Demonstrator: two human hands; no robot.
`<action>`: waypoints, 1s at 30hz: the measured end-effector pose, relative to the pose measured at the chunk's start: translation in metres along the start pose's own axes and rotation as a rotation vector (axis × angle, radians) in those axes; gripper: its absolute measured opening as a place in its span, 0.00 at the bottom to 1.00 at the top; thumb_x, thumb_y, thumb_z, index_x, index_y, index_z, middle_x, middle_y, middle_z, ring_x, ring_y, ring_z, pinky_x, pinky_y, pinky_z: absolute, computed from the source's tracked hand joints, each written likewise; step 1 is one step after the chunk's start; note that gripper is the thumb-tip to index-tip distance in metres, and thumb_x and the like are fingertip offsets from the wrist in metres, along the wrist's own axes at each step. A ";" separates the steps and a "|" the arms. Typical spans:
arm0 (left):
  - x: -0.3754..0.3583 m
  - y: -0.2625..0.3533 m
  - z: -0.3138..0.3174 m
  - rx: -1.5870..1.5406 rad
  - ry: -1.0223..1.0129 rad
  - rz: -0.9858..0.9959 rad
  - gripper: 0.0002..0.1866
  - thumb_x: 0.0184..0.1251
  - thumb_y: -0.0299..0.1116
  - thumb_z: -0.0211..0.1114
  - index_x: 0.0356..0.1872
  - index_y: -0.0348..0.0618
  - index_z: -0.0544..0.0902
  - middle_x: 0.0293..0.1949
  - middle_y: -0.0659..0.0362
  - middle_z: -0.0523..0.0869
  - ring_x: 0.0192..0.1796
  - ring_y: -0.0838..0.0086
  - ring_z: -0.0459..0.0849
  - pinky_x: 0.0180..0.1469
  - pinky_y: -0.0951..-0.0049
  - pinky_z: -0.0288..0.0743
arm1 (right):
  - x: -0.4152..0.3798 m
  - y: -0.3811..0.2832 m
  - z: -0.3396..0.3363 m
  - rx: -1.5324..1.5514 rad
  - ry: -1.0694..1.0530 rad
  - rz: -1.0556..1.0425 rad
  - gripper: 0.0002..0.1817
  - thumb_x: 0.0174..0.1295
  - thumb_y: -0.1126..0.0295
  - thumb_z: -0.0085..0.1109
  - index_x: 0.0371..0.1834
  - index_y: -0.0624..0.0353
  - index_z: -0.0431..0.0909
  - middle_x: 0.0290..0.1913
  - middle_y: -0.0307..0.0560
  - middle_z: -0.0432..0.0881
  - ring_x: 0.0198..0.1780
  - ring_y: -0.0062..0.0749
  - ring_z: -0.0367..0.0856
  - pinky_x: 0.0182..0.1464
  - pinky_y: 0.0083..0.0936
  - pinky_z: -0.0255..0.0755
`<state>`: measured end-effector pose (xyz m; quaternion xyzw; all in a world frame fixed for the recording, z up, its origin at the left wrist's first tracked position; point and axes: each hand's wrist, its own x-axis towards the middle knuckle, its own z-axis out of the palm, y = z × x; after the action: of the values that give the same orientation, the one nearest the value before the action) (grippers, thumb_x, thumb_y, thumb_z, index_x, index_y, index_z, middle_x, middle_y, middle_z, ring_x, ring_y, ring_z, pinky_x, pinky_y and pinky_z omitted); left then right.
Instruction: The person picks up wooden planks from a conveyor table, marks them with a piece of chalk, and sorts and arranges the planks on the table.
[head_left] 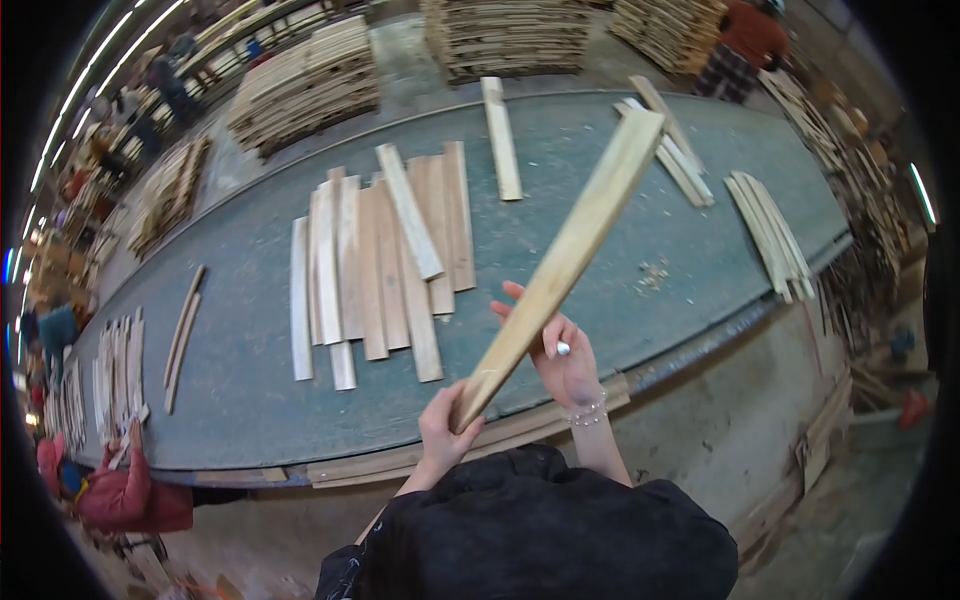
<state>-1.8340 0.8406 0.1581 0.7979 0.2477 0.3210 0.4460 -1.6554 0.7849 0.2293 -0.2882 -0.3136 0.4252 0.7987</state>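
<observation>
board (575, 240) obstructs; gap beside planks (372, 265)

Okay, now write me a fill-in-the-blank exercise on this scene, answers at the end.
1. The long raised board is gripped near its lower end by the person's ____ hand.
2. A beaded bracelet circles the person's ____ wrist.
3. The person's own top is ____ in color.
4. In the large group of boards, one slanting pale board lies ____ the others, not under them.

Missing words: left; right; black; on top of.
</observation>
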 end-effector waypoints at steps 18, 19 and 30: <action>0.027 0.023 0.187 0.099 -0.418 -0.646 0.30 0.43 0.56 0.61 0.34 0.35 0.76 0.30 0.46 0.79 0.35 0.57 0.79 0.37 0.66 0.70 | -0.075 -0.010 -0.225 -0.683 0.622 0.462 0.15 0.56 0.57 0.53 0.26 0.59 0.72 0.21 0.36 0.74 0.24 0.17 0.73 0.23 0.13 0.66; 0.026 0.027 0.191 0.060 -0.463 -0.609 0.30 0.45 0.56 0.61 0.36 0.35 0.76 0.32 0.46 0.80 0.36 0.61 0.79 0.38 0.68 0.70 | -0.073 -0.021 -0.207 -0.451 0.680 0.538 0.14 0.56 0.57 0.52 0.28 0.59 0.73 0.21 0.37 0.74 0.25 0.18 0.73 0.26 0.15 0.67; 0.176 -0.110 0.101 1.029 0.262 -0.509 0.30 0.51 0.54 0.55 0.48 0.40 0.68 0.36 0.40 0.76 0.41 0.55 0.77 0.40 0.59 0.71 | -0.097 -0.176 -0.406 -0.923 1.022 0.391 0.17 0.54 0.59 0.53 0.30 0.65 0.75 0.26 0.40 0.72 0.27 0.24 0.67 0.32 0.24 0.66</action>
<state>-1.6532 0.9575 0.0737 0.7810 0.6082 0.1382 0.0301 -1.3077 0.5399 0.0732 -0.8108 0.0094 0.1961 0.5515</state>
